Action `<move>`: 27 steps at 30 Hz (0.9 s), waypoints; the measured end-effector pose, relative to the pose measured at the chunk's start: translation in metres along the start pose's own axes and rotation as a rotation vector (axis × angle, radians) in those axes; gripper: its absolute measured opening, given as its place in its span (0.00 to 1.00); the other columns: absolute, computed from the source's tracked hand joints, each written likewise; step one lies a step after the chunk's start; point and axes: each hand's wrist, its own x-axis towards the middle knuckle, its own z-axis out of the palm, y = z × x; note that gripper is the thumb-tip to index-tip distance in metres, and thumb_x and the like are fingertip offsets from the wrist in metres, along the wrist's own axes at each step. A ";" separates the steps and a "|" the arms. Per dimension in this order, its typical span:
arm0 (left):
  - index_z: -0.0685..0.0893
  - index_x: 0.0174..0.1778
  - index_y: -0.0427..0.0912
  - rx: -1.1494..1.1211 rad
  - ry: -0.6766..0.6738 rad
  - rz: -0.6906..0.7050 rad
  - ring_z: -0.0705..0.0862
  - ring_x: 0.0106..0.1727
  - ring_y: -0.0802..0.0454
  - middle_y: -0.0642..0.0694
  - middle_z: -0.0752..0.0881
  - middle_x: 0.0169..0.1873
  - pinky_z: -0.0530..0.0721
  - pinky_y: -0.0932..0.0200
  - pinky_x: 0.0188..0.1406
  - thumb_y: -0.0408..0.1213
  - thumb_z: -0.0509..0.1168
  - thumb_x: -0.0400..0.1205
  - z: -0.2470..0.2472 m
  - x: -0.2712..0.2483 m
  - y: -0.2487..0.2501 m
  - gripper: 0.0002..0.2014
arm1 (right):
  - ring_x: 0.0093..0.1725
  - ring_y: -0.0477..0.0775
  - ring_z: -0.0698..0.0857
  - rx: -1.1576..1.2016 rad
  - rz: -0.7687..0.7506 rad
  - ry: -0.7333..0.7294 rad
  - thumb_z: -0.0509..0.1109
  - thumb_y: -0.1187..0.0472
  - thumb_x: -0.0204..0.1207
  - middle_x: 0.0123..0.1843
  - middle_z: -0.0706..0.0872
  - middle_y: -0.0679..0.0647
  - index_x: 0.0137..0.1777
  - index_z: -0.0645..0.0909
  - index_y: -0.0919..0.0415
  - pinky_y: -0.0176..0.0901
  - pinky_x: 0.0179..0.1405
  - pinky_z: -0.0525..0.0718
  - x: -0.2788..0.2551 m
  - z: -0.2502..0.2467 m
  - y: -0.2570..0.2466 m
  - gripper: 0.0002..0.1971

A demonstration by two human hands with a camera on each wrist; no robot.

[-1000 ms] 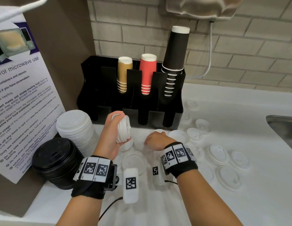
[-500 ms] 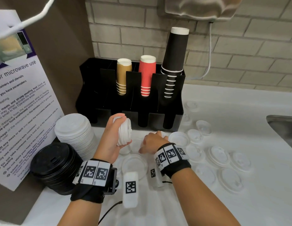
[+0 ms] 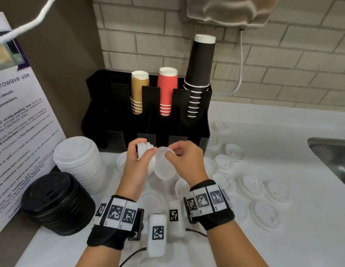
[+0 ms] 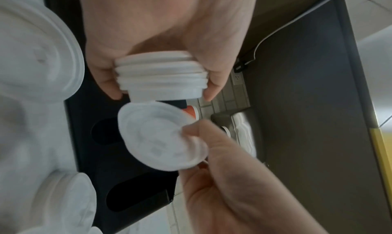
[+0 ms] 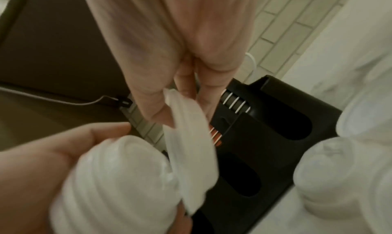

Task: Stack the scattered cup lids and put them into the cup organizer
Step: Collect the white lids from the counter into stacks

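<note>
From the head view, the left hand (image 3: 138,160) has its grip curled round a short stack of white lids (image 3: 146,157), held on its side above the counter (image 3: 264,132), just in front of the black cup organizer (image 3: 102,105). The right hand (image 3: 184,158) pinches one more single lid (image 3: 165,166) by its rim, its edge touching the open end of the stack. Plenty of loose lids (image 3: 252,186) lie scattered on the counter to the right — I'd say well under half are gathered. A tall pile of white lids (image 3: 79,162) and a pile of black lids (image 3: 56,201) stand beside the organizer at left.

The left wrist view shows fingers (image 4: 214,86) and thumb clamped on both sides of the stack, about five lids deep, with the single lid tilted just under it, not yet seated.

The right wrist view, blurred, shows the lid nipped between thumb and fingertips (image 5: 186,86), leaning against the stack — the organizer's dark slots lie beyond. Nothing of this stack is in the organizer yet; that step remains.
</note>
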 end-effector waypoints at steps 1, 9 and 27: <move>0.78 0.56 0.62 0.000 0.003 0.001 0.83 0.52 0.45 0.43 0.83 0.53 0.82 0.45 0.51 0.41 0.68 0.81 0.002 0.000 -0.001 0.12 | 0.38 0.37 0.81 0.013 -0.029 0.020 0.74 0.62 0.71 0.40 0.83 0.45 0.39 0.83 0.54 0.21 0.35 0.76 -0.001 0.000 -0.001 0.04; 0.77 0.60 0.60 -0.092 -0.018 0.007 0.85 0.55 0.45 0.46 0.84 0.54 0.84 0.44 0.50 0.40 0.65 0.83 0.010 -0.003 0.001 0.13 | 0.49 0.43 0.83 0.392 0.126 -0.318 0.58 0.53 0.85 0.53 0.80 0.47 0.60 0.67 0.48 0.38 0.44 0.89 -0.009 0.008 -0.004 0.07; 0.80 0.59 0.58 -0.079 -0.243 -0.079 0.87 0.48 0.53 0.45 0.84 0.56 0.86 0.57 0.36 0.55 0.66 0.69 -0.013 0.009 0.027 0.21 | 0.59 0.55 0.86 0.431 0.005 -0.471 0.77 0.58 0.67 0.61 0.84 0.52 0.62 0.78 0.45 0.53 0.56 0.87 0.000 -0.009 -0.021 0.23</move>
